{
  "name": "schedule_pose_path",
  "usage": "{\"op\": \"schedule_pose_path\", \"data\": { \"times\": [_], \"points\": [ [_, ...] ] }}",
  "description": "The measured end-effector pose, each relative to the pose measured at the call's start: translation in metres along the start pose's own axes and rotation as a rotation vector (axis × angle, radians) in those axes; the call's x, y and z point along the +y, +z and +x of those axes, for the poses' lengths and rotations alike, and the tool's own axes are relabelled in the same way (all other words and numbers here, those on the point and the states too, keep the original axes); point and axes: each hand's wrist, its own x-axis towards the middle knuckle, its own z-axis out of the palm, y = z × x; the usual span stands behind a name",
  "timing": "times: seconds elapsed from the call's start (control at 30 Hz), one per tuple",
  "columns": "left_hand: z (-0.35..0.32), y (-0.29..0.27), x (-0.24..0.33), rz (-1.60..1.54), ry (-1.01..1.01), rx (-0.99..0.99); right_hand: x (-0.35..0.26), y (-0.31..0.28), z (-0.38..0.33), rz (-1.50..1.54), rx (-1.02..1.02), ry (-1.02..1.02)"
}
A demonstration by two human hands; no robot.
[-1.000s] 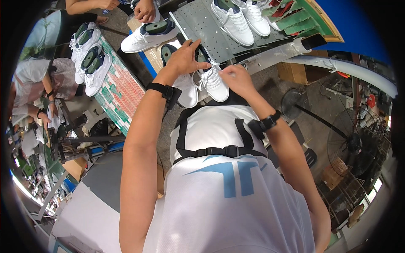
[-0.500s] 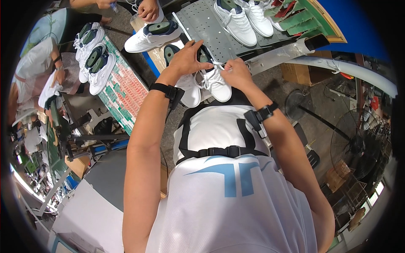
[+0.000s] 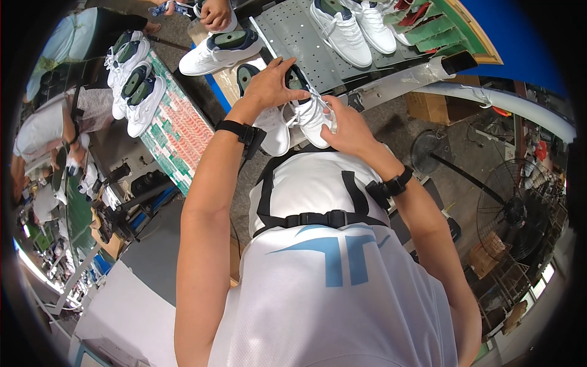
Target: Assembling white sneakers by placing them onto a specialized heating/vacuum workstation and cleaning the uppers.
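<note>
A white sneaker (image 3: 313, 125) with a dark collar stands toe toward me at the bench's near edge. My left hand (image 3: 269, 88) spans its collar, thumb pressed by the top of the laces and forefinger at the far side. At the sneaker's right side, my right hand (image 3: 350, 127) is curled, its thumb and forefinger apart around a loop of white shoelace (image 3: 324, 105). The curled fingers below are partly hidden. The left shoe (image 3: 275, 131) of the pair stands beside it, partly under my left wrist, with a green insert in its opening.
Another white sneaker (image 3: 202, 58) lies sideways beyond, near a co-worker's hand (image 3: 215, 13). A perforated grey conveyor plate (image 3: 287, 43) carries more sneakers (image 3: 345, 37). Several pairs stand on a patterned board (image 3: 183, 131) at left. A metal bar (image 3: 397, 85) and a fan (image 3: 512, 211) are at right.
My right hand has come down along the sneaker's side, its pinch opening into a wider curl. My left hand stays in place. The person at the far left has shifted.
</note>
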Motion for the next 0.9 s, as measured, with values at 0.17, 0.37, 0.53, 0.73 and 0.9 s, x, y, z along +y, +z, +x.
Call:
{"op": "schedule_pose_path", "data": {
  "times": [0.17,0.37,0.53,0.73,0.9],
  "points": [
    [0.0,0.0,0.001,0.018,0.002,0.011,0.001,0.005,0.001,-0.035,0.031,-0.021],
    [0.0,-0.002,0.004,-0.024,-0.008,-0.009,0.005,0.005,-0.008,-0.256,0.079,-0.223],
    [-0.001,0.005,-0.006,0.023,0.047,0.056,-0.033,-0.015,-0.041,-0.345,-0.152,-0.079],
    [0.002,0.001,0.006,0.034,-0.02,0.022,-0.046,-0.028,-0.061,-0.165,-0.117,-0.065],
    [0.0,0.003,-0.001,0.018,-0.018,-0.006,-0.034,-0.004,-0.026,-0.24,0.044,-0.338]
  ]
}}
